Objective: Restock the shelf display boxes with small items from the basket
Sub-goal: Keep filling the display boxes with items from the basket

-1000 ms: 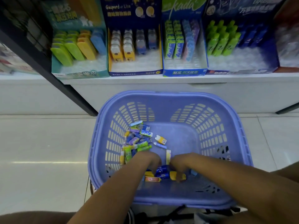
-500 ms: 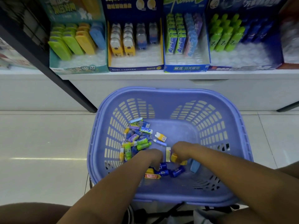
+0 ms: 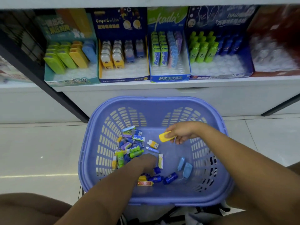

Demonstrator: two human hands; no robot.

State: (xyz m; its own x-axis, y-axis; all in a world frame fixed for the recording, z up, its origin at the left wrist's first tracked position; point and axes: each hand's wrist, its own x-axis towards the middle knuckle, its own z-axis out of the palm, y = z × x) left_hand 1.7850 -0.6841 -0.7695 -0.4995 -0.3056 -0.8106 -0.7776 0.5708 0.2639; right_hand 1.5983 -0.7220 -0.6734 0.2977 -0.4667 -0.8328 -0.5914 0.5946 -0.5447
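The right hand (image 3: 181, 133) pinches a yellow piece (image 3: 165, 136) above the basket (image 3: 155, 101), likely for the teal box (image 3: 73, 81). The left hand (image 3: 144, 162) digs in the pile (image 3: 128, 146); its fingers are hidden.

A purple slotted basket (image 3: 227, 159) sits on the floor below the shelf display boxes (image 3: 123, 77), small mixed items (image 3: 129, 148) heaped at its left; one yellow oblong item (image 3: 164, 136) is held above them.
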